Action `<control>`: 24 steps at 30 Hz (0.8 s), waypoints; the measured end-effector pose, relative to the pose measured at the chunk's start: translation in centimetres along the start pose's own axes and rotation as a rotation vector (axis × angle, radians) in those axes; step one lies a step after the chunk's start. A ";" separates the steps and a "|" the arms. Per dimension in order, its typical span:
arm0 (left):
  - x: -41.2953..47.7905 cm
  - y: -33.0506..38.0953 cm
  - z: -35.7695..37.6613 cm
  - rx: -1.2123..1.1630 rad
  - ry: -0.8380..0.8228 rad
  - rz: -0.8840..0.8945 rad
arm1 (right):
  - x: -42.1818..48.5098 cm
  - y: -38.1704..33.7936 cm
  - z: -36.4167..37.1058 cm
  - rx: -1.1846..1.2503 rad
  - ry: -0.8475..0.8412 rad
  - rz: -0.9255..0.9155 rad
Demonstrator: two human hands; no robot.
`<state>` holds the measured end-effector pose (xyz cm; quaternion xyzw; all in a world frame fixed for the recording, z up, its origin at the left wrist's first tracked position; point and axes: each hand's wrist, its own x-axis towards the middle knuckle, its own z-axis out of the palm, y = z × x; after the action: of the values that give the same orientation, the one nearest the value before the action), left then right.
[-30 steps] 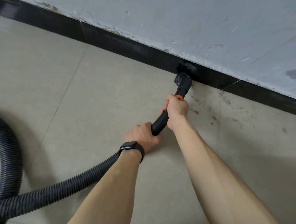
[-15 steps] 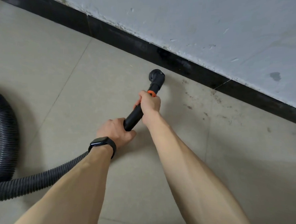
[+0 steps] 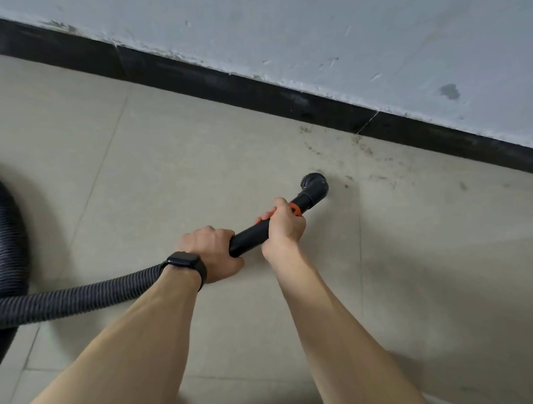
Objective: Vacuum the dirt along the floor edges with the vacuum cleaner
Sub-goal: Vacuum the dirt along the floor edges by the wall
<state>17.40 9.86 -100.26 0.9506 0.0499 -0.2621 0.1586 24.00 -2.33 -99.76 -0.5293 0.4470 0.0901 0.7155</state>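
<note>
Nozzle on floor tile, short of the skirting

- Far left: black corrugated hose (image 3: 79,299) loops along the left edge, then runs right across the beige tiled floor (image 3: 179,144) to the left wrist.
- Left wrist: black smartwatch (image 3: 185,264).
- Left hand (image 3: 210,251): fingers clenched round the near end of the black rigid tube (image 3: 251,236), knuckles up.
- Right hand (image 3: 283,228): just ahead of the left on the same tube, fingers wrapped round it, touching the orange collar (image 3: 295,209).
- Tube slants up and to the right, away from the person.
- Round brush nozzle (image 3: 315,185): at the far end of the tube, down on the tile, apart from the black skirting board (image 3: 253,88).
- Dirt specks (image 3: 364,148): scattered on the tile to the right of and beyond the nozzle, thickest beside the skirting; a few lie just beside the nozzle.
- Grey wall (image 3: 311,29) above the skirting: scuffed, paint chipped along its lower edge.
</note>
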 end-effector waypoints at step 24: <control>3.5 3.4 0.5 -0.079 0.063 -0.052 | 4.2 -3.9 0.9 -0.152 -0.119 0.006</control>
<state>20.80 6.55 -101.53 0.9498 0.0899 -0.2338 0.1875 29.27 -4.61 -100.15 -0.5745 0.3971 0.1571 0.6983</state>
